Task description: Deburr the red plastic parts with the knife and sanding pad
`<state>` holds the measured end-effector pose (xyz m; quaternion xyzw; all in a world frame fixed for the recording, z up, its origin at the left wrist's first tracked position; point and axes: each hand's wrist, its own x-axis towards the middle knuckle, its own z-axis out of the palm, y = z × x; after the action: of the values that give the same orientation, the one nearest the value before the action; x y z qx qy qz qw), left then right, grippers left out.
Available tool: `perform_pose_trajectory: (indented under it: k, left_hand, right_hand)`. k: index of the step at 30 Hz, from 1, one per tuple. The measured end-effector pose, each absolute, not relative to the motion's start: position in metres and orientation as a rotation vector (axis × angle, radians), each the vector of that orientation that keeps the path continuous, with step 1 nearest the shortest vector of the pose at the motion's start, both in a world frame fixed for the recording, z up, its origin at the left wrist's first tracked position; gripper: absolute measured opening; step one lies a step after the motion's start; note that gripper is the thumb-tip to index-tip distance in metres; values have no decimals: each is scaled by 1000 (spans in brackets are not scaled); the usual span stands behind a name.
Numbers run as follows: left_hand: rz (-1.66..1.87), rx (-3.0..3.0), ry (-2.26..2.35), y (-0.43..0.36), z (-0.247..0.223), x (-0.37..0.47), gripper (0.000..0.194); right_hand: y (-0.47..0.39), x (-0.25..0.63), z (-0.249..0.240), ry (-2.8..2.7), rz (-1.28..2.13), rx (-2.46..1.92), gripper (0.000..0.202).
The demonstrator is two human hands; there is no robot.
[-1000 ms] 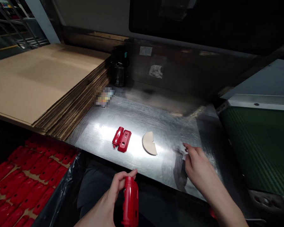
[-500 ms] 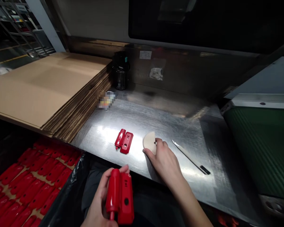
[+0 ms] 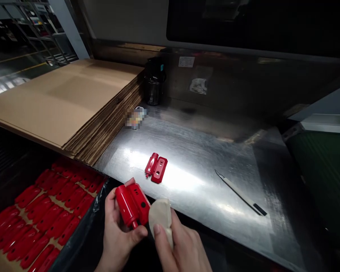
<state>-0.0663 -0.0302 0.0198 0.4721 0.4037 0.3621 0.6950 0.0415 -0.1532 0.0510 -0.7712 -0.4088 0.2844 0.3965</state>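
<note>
Nearest the camera, below the front edge of the steel worktop (image 3: 192,151): left hand (image 3: 117,230) clasped around a red plastic housing (image 3: 132,204), thumb across its lower end, fingers wrapped behind. Right hand (image 3: 181,245) just beside it, gripping a beige half-round pad (image 3: 160,215) between thumb and fingers; pad pressed against the housing's right side. To the left of the worktop's front edge and lower: black-lined bin (image 3: 82,230) holding layers of matching red parts (image 3: 42,211) on cardboard dividers. On the worktop, near its front edge, in the bright reflection: second red housing (image 3: 156,168), lying flat and untouched. Right of it, well apart: slim craft knife (image 3: 240,192), lying diagonally, blade tip toward the back wall. Left of the worktop: tall stack of flat cardboard sheets (image 3: 68,98), its edge bordering the steel. Toward the worktop's rear, beside the stack's corner: small blurred object (image 3: 136,118); behind that, dark jar (image 3: 153,85) against the back wall. Far right of the worktop: green conveyor belt (image 3: 325,170).
</note>
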Motion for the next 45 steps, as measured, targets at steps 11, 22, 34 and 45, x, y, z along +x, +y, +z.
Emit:
perform_pose_trajectory:
  k: [11,22,34,45]
  left_hand:
    - [829,1145,944,-31,17,-74,119]
    - [753,1075,907,-27,18,-70,123]
    - [754,1050,925,-26,16,-67,130]
    - [753,1058,905,-24,17,-66,129]
  right_hand:
    - [-143,45,49,-1251,597,-1941,24]
    - [-143,50,50,-1257,482,-1972,26]
    - [-141,48,52,-1300,404,-2020,21]
    - [-140,50,55,-1300,447,-1995,20]
